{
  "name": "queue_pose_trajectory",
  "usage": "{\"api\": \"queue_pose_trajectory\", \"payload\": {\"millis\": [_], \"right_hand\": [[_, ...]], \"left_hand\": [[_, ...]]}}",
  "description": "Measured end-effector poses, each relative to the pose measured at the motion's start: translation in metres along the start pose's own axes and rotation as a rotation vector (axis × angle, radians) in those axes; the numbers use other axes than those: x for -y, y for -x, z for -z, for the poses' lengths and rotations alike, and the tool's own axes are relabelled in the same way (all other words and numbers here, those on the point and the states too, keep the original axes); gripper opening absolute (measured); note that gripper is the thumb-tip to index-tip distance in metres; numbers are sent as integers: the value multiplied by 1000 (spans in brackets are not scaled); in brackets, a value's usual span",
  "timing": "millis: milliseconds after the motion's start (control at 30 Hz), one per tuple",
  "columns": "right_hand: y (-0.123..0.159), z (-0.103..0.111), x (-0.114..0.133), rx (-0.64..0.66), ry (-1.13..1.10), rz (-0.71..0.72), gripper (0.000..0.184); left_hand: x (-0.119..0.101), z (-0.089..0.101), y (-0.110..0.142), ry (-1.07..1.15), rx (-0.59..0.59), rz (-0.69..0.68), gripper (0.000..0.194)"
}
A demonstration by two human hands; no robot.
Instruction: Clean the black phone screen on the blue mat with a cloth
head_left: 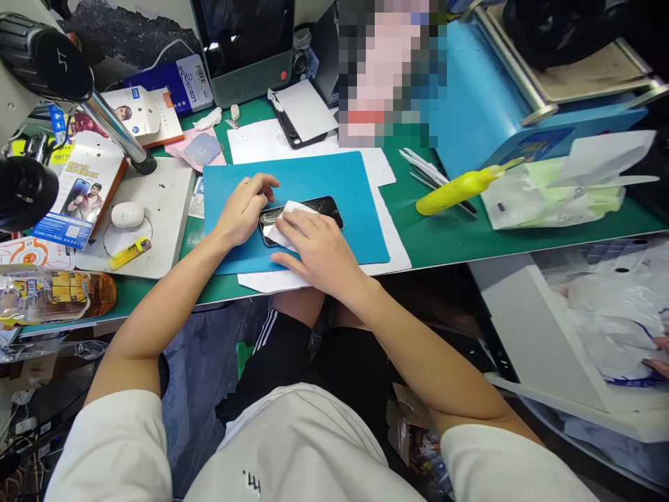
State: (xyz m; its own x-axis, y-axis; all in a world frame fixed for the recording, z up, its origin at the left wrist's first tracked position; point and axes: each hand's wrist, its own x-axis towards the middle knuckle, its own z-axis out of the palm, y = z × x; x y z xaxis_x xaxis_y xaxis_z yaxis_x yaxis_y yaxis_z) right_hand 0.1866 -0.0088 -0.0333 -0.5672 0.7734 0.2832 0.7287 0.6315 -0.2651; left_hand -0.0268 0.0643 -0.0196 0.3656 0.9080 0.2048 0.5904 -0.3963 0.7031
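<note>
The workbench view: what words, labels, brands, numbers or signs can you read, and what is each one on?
"LCD": on the blue-and-white box at the back.
"BATT", cut off: on the yellow packet at the left.
Too small or blurred to read: the lettering on the upright phone-picture box, drink bottle and white bag.
Unclear marks: on the black lamp head and shirt.
Phone: no readable text.
</note>
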Motion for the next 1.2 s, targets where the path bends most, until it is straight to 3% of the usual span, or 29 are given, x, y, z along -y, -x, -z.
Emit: {"api": "queue_pose_trajectory", "payload": {"millis": [167, 467, 767, 900, 1100, 1200], "right_hand": [[9, 2, 7, 19, -3, -8, 77], [-8, 6, 11, 68, -38, -19, 84], [-16, 14, 20, 113, -85, -18, 80], [-11, 12, 27, 115, -70, 5, 86], [-28, -1, 31, 164, -102, 15, 84], [-22, -7, 36, 159, -121, 1, 93]], "left_hand": [[2, -1, -2, 5, 1, -17, 41], [4, 2, -6, -20, -22, -42, 40], [4, 2, -9, -47, -27, -25, 38], [2, 1, -7, -60, -14, -10, 40], [-2, 2, -6, -59, -24, 18, 42], [-2, 3, -5, -77, -12, 16, 41]]}}
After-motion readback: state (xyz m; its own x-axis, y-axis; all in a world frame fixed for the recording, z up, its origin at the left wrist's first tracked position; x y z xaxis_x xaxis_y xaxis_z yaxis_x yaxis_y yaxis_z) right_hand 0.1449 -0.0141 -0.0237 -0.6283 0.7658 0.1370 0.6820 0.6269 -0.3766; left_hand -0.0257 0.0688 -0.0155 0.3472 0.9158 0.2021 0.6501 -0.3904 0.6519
